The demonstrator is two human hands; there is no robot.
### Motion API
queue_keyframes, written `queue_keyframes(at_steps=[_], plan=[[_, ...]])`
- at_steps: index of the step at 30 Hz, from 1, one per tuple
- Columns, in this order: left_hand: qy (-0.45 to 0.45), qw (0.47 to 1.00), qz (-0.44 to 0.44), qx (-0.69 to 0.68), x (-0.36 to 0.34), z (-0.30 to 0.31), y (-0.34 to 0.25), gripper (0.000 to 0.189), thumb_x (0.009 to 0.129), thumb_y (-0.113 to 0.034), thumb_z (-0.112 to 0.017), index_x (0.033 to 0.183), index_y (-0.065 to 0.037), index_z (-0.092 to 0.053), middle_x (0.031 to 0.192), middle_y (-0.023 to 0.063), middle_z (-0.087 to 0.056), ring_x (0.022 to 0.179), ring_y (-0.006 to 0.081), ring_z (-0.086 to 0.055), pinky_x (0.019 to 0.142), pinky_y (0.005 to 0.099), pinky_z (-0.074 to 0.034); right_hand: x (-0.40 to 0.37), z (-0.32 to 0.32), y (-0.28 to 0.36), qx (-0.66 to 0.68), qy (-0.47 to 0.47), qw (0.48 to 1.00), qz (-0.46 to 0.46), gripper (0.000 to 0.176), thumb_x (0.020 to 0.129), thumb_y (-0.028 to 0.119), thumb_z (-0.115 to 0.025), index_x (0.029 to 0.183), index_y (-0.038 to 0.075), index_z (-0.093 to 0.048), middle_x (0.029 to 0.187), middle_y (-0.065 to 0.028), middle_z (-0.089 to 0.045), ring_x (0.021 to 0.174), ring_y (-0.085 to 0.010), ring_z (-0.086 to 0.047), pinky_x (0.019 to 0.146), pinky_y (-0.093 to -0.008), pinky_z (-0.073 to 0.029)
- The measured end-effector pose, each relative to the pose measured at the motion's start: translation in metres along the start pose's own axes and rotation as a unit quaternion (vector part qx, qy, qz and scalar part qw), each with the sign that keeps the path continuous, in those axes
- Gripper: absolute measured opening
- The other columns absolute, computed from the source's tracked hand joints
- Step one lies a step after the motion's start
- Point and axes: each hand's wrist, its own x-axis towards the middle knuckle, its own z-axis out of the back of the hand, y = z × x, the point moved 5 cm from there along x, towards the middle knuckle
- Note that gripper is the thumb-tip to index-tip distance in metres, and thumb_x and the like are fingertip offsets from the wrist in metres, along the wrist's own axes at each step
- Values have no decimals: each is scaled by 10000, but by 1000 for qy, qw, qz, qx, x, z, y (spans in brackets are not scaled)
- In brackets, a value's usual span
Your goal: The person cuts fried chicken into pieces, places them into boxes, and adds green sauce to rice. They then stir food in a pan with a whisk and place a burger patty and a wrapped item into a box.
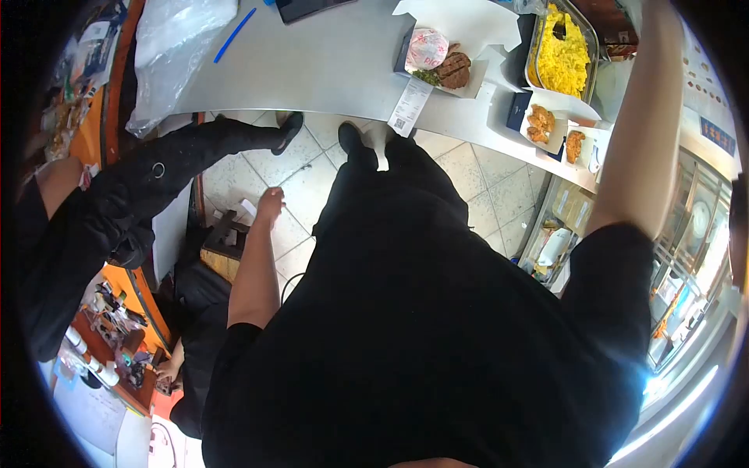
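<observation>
My left hand (271, 204) hangs low at my left side above the tiled floor, holding nothing visible, its fingers loosely bent and a little apart. A small white strip (250, 207) shows just left of it. My right arm reaches up past the counter's right end, and the hand is beyond the top edge, hidden. Near that forearm are a metal tray of yellow food (563, 58), a box with fried pieces (540, 123) and a smaller box (575, 147). An open box (476, 74) holds grilled patties, greens and a round wrapped item (427, 50).
The metal counter (312, 70) carries a receipt (409, 105) hanging over its edge, a blue stick (235, 35), a dark phone-like object (308, 8) and plastic wrap (175, 54). Another person in black (117, 203) is at the left, one leg stretched out. Shelves (550, 226) stand below right.
</observation>
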Motion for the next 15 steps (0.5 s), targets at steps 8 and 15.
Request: queue_keyframes(at_steps=[8,15], plan=[[103,961,170,194,-3,-2,55,208,966,-261,-529,998,-80,-627,773,41,-603,631,170,-597,476,330,-422,-334,11,-179,-497,602,577,241,370,923,65,-518,1290,52,-562,1226,-140,-604,1113,-334,-592,918,-437,-488],[123,897,-136,401,55,-17,-15,296,958,-313,-582,950,-49,-715,746,99,-658,649,235,-634,582,429,-499,-440,157,-241,-194,706,655,-187,372,970,295,-548,1292,136,-643,1195,-177,-691,1128,-335,-654,1024,-415,-481]])
